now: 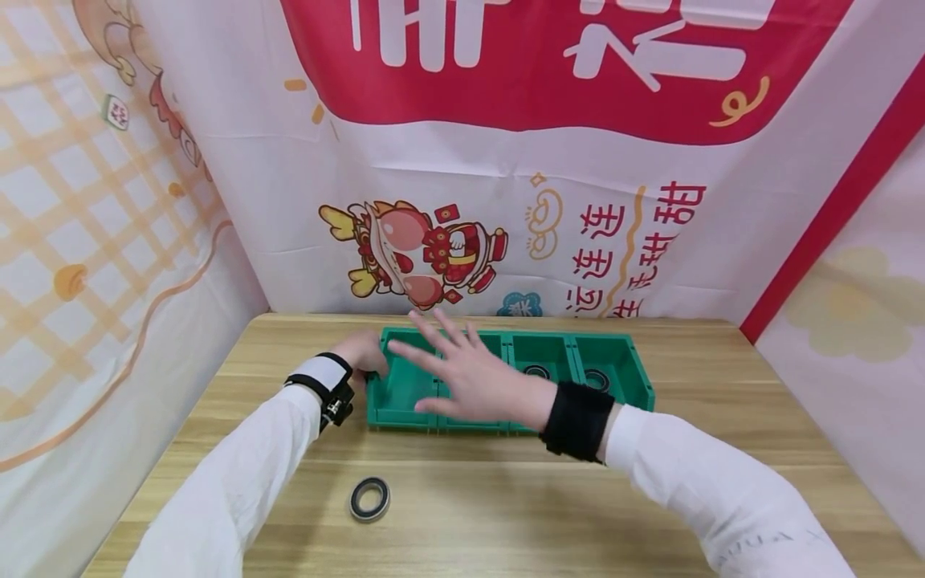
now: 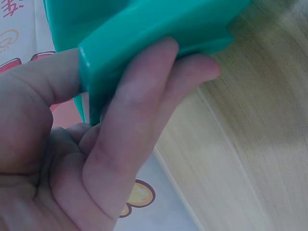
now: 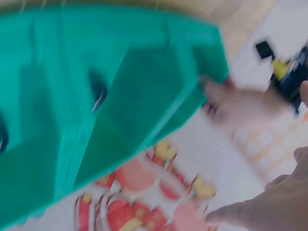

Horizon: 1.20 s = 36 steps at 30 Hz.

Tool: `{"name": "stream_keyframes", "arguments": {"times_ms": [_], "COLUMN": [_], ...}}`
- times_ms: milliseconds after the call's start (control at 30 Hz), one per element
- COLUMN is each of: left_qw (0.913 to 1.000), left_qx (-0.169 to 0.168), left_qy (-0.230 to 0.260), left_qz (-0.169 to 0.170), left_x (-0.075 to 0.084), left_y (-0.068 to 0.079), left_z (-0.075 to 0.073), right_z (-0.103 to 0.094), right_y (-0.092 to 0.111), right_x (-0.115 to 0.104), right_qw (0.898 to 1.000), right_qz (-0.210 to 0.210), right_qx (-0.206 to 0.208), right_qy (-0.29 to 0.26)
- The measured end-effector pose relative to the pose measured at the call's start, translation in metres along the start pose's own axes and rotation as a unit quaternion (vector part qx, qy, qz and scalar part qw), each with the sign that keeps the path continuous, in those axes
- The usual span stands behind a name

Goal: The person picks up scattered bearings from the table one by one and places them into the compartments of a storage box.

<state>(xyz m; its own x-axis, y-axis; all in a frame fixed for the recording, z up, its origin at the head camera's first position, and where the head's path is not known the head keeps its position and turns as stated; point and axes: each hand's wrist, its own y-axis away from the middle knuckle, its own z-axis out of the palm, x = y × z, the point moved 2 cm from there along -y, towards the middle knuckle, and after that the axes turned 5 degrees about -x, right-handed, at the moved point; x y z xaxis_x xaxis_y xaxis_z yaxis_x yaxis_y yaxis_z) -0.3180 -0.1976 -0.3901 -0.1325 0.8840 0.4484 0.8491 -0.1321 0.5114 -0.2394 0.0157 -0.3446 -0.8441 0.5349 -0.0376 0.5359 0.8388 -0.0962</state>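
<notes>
A green compartment bin [image 1: 643, 371] stands near the back of the wooden table. At its left end my left hand [image 1: 364, 353] pinches the side wall, thumb on one face and fingers [image 2: 139, 96] on the other. My right hand [image 1: 473, 379] is spread over the middle compartments with nothing in its fingers, hiding part of them. One ball bearing [image 1: 369, 482], a black ring with a silver rim, lies on the table in front of the bin's left end. Two more dark rings, a bearing [image 1: 537, 368] and another bearing [image 1: 596, 372], lie in the two right compartments.
The wooden tabletop [image 1: 462, 522] extends in front of the bin and to both sides. A printed cloth [image 1: 289, 185] hangs right behind the table's back edge, and other cloths hang at left and right.
</notes>
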Motion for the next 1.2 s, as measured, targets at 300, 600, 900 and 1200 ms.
{"name": "stream_keyframes", "arguments": {"times_ms": [300,600,900,1200], "left_qw": [0.9999,0.9998,0.9999,1.0000], "left_qx": [0.006,0.017,0.012,0.007], "left_qy": [0.010,0.006,-0.004,0.003], "left_qz": [0.007,0.001,0.003,-0.002], "left_x": [-0.002,-0.001,0.000,0.000], "left_y": [0.000,0.001,0.004,0.004], "left_z": [0.002,0.001,-0.001,-0.001], "right_z": [0.030,0.077,0.103,0.117], "right_y": [0.012,0.013,0.004,0.003], "right_x": [-0.059,-0.089,-0.103,-0.111], "right_qw": [0.995,0.982,0.970,0.957], "right_qz": [-0.078,-0.143,-0.155,-0.173], "right_qx": [-0.068,-0.123,-0.186,-0.226], "right_qy": [0.013,-0.001,0.011,0.054]}}
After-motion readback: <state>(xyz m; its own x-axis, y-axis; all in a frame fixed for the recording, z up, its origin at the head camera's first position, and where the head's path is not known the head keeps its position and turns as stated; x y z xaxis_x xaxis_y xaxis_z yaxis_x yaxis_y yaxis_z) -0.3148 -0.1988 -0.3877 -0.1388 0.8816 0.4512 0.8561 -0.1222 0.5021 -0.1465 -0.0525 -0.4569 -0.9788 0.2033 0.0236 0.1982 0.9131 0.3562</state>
